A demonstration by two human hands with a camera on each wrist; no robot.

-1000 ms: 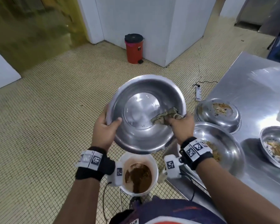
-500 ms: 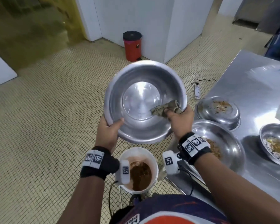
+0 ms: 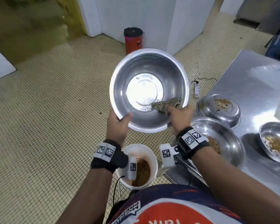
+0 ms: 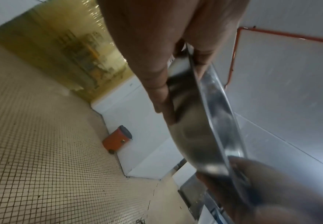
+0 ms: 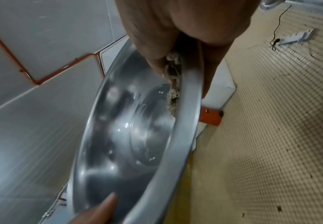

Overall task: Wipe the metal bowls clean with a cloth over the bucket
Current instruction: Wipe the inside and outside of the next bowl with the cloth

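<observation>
A large metal bowl is held up and tilted toward me, its inside shiny. My left hand grips its near left rim, thumb inside. My right hand pinches a dirty grey-brown cloth against the inside of the bowl's right wall. In the left wrist view the bowl is edge-on between thumb and fingers. In the right wrist view the cloth lies just inside the rim of the bowl. A white bucket with brown slop stands on the floor below my wrists.
A steel table stands at the right. On it lie three more metal bowls with food residue: one upside down, one near the table's corner and one at the right edge. A red bin and a power strip are on the tiled floor.
Both hands have lifted the bowl higher and tilted it more toward me. The cloth stays pressed at the bowl's right inner wall.
</observation>
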